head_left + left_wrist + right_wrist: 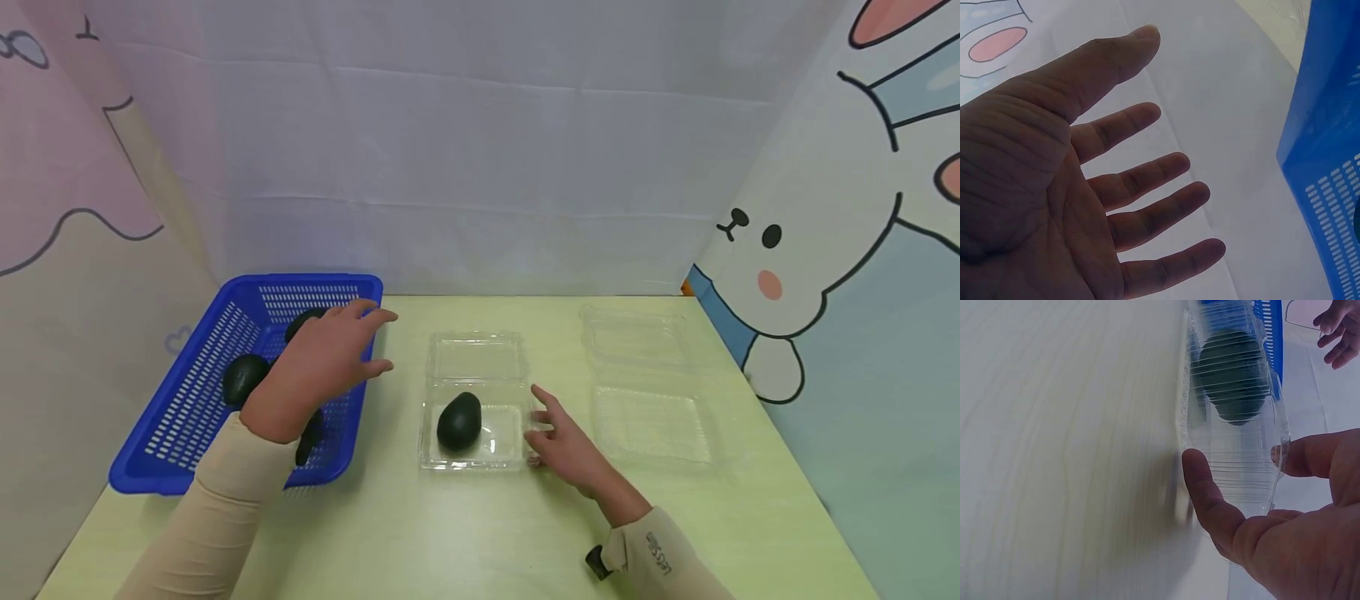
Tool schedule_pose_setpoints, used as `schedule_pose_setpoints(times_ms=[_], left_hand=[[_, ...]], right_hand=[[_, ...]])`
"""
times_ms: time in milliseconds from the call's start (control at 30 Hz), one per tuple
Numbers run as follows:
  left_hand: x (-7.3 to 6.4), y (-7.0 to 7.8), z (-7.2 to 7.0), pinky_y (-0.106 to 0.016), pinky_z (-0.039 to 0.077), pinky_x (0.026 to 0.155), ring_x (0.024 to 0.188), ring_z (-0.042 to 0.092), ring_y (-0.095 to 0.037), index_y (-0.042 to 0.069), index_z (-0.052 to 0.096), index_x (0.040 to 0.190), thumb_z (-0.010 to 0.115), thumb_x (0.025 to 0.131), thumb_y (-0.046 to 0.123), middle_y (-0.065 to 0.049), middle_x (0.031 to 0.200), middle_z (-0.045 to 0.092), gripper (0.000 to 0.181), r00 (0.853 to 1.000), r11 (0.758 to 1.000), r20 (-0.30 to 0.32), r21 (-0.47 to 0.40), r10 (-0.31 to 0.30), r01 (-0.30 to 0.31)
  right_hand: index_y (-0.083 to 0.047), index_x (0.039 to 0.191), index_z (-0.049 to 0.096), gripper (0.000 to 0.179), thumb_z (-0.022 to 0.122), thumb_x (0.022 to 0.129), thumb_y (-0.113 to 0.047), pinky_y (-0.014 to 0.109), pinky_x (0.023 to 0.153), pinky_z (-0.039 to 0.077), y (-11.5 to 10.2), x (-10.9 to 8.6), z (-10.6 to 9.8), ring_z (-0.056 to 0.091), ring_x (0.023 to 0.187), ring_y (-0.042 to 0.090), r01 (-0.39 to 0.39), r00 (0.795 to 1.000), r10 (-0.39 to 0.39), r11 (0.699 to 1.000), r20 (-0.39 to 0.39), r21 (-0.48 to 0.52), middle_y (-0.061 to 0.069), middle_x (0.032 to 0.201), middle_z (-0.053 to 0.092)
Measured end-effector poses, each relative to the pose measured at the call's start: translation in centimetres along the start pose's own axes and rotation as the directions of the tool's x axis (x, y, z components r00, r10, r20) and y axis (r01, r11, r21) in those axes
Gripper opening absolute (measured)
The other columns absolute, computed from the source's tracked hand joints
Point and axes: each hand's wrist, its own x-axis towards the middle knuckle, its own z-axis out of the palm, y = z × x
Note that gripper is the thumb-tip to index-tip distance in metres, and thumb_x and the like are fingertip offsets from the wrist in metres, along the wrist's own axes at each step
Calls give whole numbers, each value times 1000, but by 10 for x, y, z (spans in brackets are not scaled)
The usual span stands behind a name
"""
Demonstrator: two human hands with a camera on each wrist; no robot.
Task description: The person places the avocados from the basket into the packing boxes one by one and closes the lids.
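One dark green avocado (459, 422) lies in the near half of a lidded clear plastic clamshell box (504, 458), its lid folded back flat. Against the right end of this box rests my right hand (567, 450), fingers spread; in the right wrist view its fingertips (1196, 464) are right at the box's wall. Over the blue plastic basket (161, 433) is my left hand (318, 362), fingers and thumb extended and nothing held. Beneath it more avocados (245, 379) lie in the basket, partly hidden by the hand and forearm.
A second clear clamshell box (652, 425) lies unfolded on the table (420, 533) to the right of my right hand. Behind the table hangs a white curtain (480, 183), with cartoon-printed cloth (847, 275) at the sides.
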Motion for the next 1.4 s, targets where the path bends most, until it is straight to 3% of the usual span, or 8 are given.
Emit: schedule_pose_setpoints(times_ms=[233, 467, 700, 1033, 1233, 1400], left_hand=[[1, -14, -7, -71, 40, 102, 135, 46, -52, 7, 54, 149, 79, 93, 31, -27, 152, 46, 66, 998, 998, 26, -23, -58, 59], [1, -31, -7, -65, 44, 102, 134, 47, -50, 4, 51, 150, 78, 94, 32, -28, 152, 43, 69, 997, 994, 27, -80, -69, 71], [5, -49, -4, -67, 45, 99, 131, 48, -53, 5, 46, 153, 76, 95, 35, -32, 153, 40, 72, 992, 988, 40, -91, -118, 121], [9, -71, 3, -70, 41, 101, 132, 44, -57, 4, 43, 154, 76, 95, 35, -34, 152, 39, 75, 985, 980, 18, -101, -170, 171], [14, -83, 6, -75, 30, 106, 133, 40, -61, 3, 43, 154, 76, 94, 35, -35, 152, 38, 76, 982, 978, -4, -96, -189, 188], [15, -95, 11, -76, 35, 101, 131, 40, -62, 2, 44, 153, 77, 94, 34, -36, 150, 39, 75, 980, 975, -18, -99, -199, 197]], right_hand=[[-14, 165, 24, 74, 58, 101, 1, 44, 76, 60, 0, 1, 0, 60, 121, 42, 2, 1000, -2, 1000, 3, -2, 31, 150, 43], [-13, 165, 23, 74, 57, 101, 0, 43, 75, 60, 1, 1, 0, 61, 120, 39, -1, 1000, 1, 1000, 4, -13, 30, 149, 43], [-14, 164, 24, 73, 58, 101, 0, 44, 76, 60, 2, 2, 0, 61, 119, 40, -2, 1000, 2, 1000, 1, -3, 31, 149, 43], [-13, 164, 24, 74, 58, 100, 1, 43, 76, 60, 3, 2, 0, 61, 118, 38, 1, 1000, -1, 1000, 0, 2, 31, 149, 43], [-13, 164, 24, 74, 58, 100, 0, 44, 76, 60, 2, 1, -1, 61, 119, 39, 4, 1000, -4, 1000, 0, -2, 31, 149, 43], [-14, 165, 23, 74, 59, 101, -1, 44, 76, 60, 2, 1, -1, 61, 119, 38, 5, 1000, -5, 1000, 4, 6, 31, 150, 43]])
